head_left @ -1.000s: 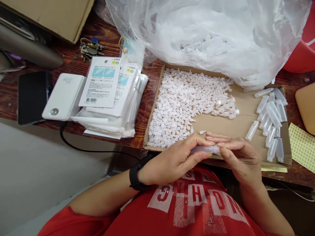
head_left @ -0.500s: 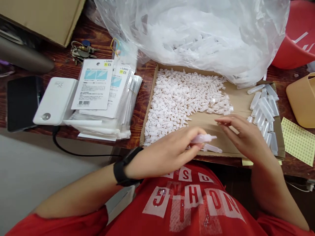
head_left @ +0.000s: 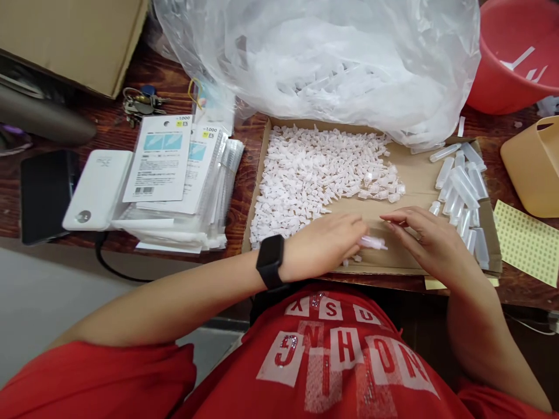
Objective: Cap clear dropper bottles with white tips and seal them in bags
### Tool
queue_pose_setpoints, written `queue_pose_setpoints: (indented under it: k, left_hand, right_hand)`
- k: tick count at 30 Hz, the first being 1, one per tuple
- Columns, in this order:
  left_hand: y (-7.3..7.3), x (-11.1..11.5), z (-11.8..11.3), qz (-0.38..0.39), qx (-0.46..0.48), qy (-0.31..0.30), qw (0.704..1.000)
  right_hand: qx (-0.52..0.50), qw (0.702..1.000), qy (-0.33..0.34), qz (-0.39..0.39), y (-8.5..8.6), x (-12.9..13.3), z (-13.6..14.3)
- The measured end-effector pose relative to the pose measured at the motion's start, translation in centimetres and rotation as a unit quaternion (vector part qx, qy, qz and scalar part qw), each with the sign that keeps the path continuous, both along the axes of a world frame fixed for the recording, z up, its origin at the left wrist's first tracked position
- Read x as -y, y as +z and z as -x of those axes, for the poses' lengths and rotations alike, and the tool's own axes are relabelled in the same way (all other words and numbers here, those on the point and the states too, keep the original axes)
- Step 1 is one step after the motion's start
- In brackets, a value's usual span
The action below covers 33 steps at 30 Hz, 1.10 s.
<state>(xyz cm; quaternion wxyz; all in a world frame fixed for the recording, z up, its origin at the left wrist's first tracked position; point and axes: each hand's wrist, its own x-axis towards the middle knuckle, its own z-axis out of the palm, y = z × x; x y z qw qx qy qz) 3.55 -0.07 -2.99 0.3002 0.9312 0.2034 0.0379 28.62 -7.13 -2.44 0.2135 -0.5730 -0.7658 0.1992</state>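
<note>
The left arm (head_left: 174, 302) stretches from the lower left toward the right, its forearm slanting gently upward in the view, while the right arm (head_left: 489, 320) angles up and inward from the lower right. Above the near side of the cardboard tray (head_left: 367, 212) on the desk (head_left: 251, 131), the left hand (head_left: 325, 247) is back-up, its curled fingers closed on a small bottle. The right hand (head_left: 437, 244) faces it from the other side, bent inward, thumb and forefinger apart with a gap between them, near the bottle's tip and holding nothing visible. A translucent plastic bag (head_left: 327, 64) bulges beyond the tray and overhangs its far edge. Inside the tray, a broad heap of whitish nozzle pieces (head_left: 301, 180) covers the left part, and loose translucent tubes (head_left: 460, 186) lie overlapping at the right end. Smallest of all, the held nozzle-tipped bottle (head_left: 373, 242) is milky and translucent with a faint pinkish cast; it lies roughly level, its narrow tip pointing right, its rear end hidden by the left hand.
</note>
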Motion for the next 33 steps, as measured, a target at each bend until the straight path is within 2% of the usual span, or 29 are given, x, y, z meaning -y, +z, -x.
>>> queue_pose_setpoints:
  k: [4,8,11,17,21,23,25,26,27,29,31,32,33]
  left_hand:
    - [-0.2,-0.5,0.7,0.021,0.049,0.034,0.998]
    - [0.4,-0.6,-0.2,-0.027,-0.010,0.077,0.997]
    - [1.0,-1.7,-1.2,-0.059,-0.054,0.111,0.991]
    - [0.9,-5.0,-3.0,-0.057,-0.098,0.086,0.990]
    - [1.0,-5.9,-2.1,-0.060,-0.088,0.108,0.988]
    - [1.2,-6.0,-1.0,-0.019,-0.033,0.153,0.987]
    - [1.6,-5.8,0.1,0.115,0.061,0.210,0.969]
    - [1.7,-5.6,0.6,0.218,0.110,0.228,0.942]
    - [1.9,-5.2,1.0,0.332,0.153,0.239,0.900]
    - [2.2,-4.3,1.6,0.539,0.221,0.250,0.773]
    - [2.3,-3.3,2.0,0.671,0.262,0.264,0.641]
    - [2.3,-2.8,2.1,0.710,0.273,0.275,0.588]
    - [2.3,-2.4,2.2,0.737,0.276,0.282,0.549]
  right_hand:
    - [0.004,1.000,0.007,0.008,-0.2,-0.8,0.7]
    - [0.008,1.000,0.002,0.004,0.0,-1.0,0.9]
    - [0.010,1.000,-0.008,-0.003,0.3,-0.8,0.9]
    - [0.033,0.999,-0.006,-0.009,-0.1,-0.7,1.3]
    - [0.016,1.000,-0.016,-0.001,-0.6,-0.6,2.0]
    - [-0.004,1.000,-0.015,0.015,-0.6,-0.3,2.4]
    - [-0.013,0.999,-0.009,0.046,-0.5,0.1,2.7]
    - [-0.009,0.998,-0.006,0.065,-0.4,0.4,2.9]
    - [0.000,0.996,-0.003,0.086,-0.3,0.8,3.0]
    - [0.022,0.993,0.001,0.116,-0.4,1.6,3.1]
    - [0.034,0.992,0.010,0.124,-0.6,2.2,3.2]
    - [0.034,0.992,0.016,0.119,-0.8,2.5,3.2]
    - [0.034,0.993,0.022,0.112,-1.0,2.6,3.3]
